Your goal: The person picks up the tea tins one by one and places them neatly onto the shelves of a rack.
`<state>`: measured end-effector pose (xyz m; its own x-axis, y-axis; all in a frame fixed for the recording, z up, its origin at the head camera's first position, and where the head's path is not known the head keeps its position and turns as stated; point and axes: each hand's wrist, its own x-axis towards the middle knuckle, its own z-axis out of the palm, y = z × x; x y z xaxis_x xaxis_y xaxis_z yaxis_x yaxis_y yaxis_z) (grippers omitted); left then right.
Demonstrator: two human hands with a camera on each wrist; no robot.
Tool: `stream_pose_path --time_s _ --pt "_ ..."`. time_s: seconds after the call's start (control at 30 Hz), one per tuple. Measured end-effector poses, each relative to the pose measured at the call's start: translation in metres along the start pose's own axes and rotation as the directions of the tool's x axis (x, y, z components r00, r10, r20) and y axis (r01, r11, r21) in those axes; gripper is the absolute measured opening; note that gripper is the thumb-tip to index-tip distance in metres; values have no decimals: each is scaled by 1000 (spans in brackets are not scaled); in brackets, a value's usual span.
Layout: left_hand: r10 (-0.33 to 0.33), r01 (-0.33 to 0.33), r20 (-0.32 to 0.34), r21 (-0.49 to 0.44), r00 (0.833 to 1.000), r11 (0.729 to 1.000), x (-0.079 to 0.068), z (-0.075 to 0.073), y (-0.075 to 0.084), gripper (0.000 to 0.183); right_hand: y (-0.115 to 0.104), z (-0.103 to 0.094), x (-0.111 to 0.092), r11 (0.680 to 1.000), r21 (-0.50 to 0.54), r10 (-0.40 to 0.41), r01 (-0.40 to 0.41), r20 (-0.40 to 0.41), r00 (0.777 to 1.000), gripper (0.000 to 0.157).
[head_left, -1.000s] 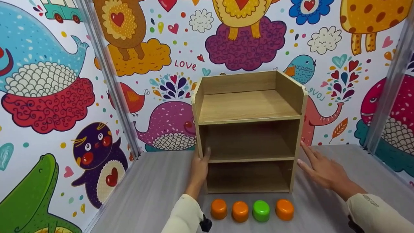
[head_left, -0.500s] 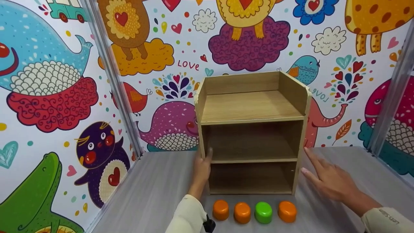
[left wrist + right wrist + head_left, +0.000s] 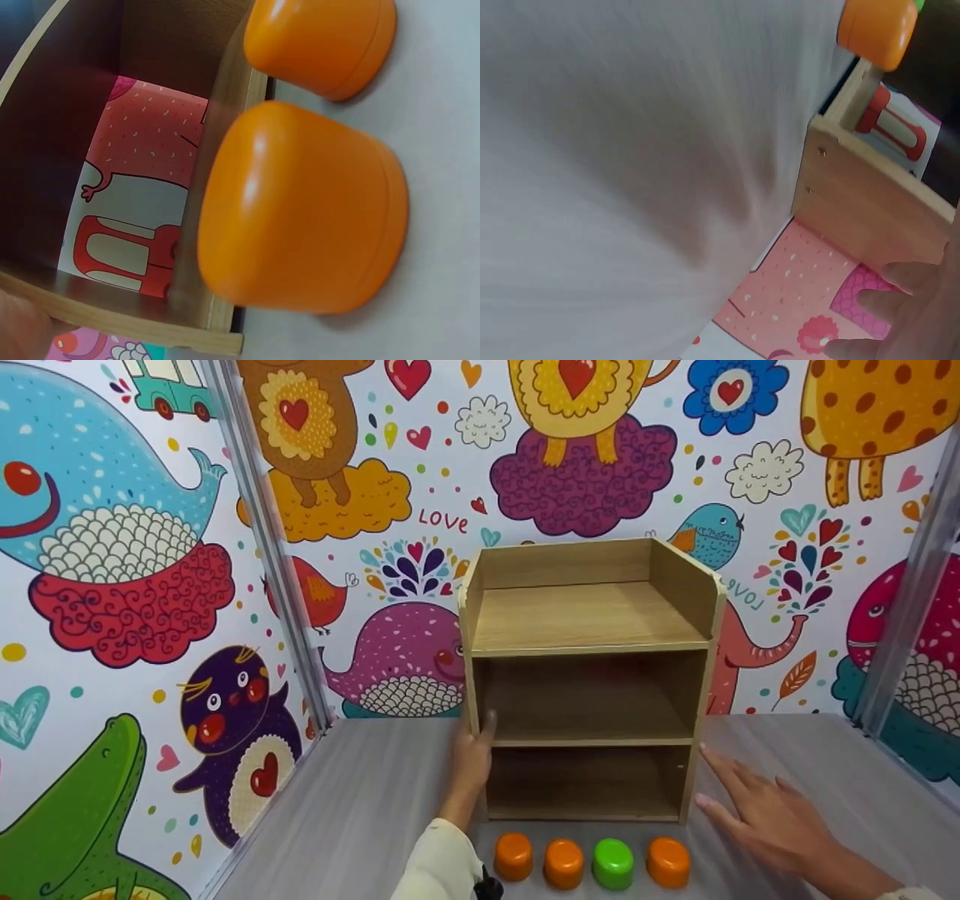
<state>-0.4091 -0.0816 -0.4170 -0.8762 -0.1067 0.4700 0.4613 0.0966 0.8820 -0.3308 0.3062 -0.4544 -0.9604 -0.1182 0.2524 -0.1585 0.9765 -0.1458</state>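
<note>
A small wooden shelf unit [image 3: 585, 649] stands upright with a raised-edge top and two open compartments below. My left hand [image 3: 471, 757] grips its left side panel, the thumb over the front edge and the other fingers hidden behind the panel. In the left wrist view, part of that hand [image 3: 22, 330] shows at the panel's edge. Beside the right panel, my right hand [image 3: 765, 810] is spread with straight fingers, the index fingertip right at the panel's lower part. The right wrist view shows its fingers [image 3: 889, 304] near the panel's outer face [image 3: 877, 202].
A row of rounded cups or caps sits in front of the shelf: orange [image 3: 513, 856], orange [image 3: 563, 863], green [image 3: 613, 863] and orange [image 3: 667, 862]. Cartoon-printed walls [image 3: 420, 465] enclose the grey tabletop [image 3: 360, 810] at the back and sides.
My right hand has slid down and toward me along the shelf's right side, its fingers still straight. The left hand keeps its hold. The head view has shifted slightly.
</note>
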Motion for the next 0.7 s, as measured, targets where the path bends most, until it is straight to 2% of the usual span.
stream_pose_path --time_s 0.37,0.53,0.7 --pt "-38 40 38 -48 999 998 3 0 -3 65 -10 4 -17 1000 24 18 -20 79 997 87" --pt "-34 38 54 -64 998 997 5 1 -7 64 -16 10 -25 999 27 31 -36 141 989 92" --pt "-19 21 39 -52 999 998 6 -1 -8 64 -27 13 -27 999 36 18 -25 164 986 89"
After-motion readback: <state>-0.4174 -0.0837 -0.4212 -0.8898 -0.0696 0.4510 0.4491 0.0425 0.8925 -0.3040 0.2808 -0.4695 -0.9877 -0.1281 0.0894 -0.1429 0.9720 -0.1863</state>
